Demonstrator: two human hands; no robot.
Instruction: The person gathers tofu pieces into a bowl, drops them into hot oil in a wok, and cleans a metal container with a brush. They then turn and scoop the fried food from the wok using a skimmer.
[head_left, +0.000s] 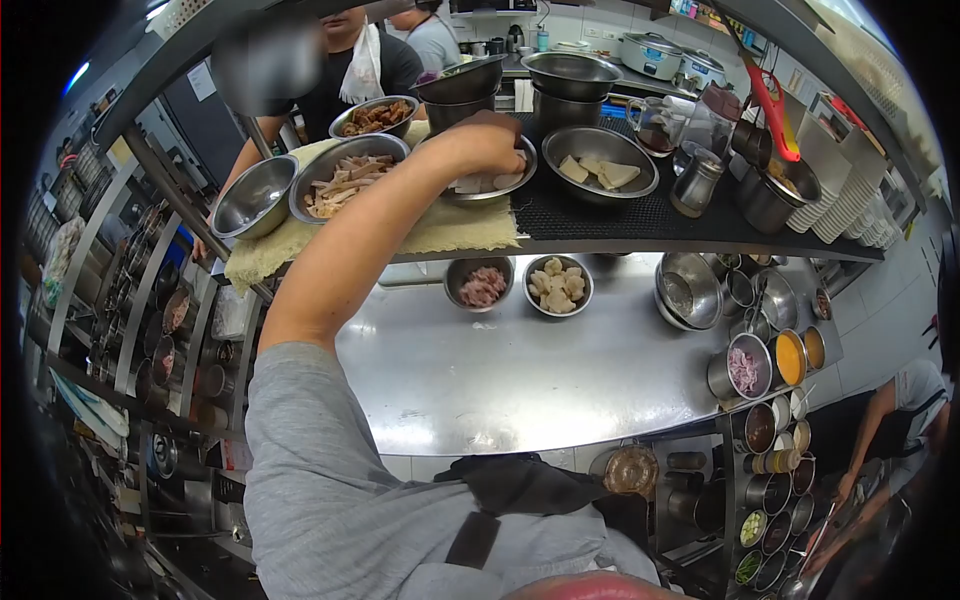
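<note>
My left arm reaches up across the counter to the raised shelf. My left hand (488, 143) is over a steel bowl (478, 196) of pale, whitish pieces, its fingers curled down toward the contents. Whatever the fingers hold is hidden by the hand. Left of it is a bowl of pale strips (345, 184), and to the right a bowl with white chunks (603, 172). Below the shelf, on the steel counter, stand a bowl of pinkish raw meat (482, 286) and a bowl of cream-coloured florets (557, 285). My right hand is out of view.
A yellowish cloth (460, 230) lies under the shelf's left bowls, beside an empty steel bowl (254, 197). Stacked bowls (570, 75), a shaker (697, 185) and a red-handled utensil (770, 100) are on the shelf. A person (385, 65) stands opposite; another person's arm (868, 440) is lower right.
</note>
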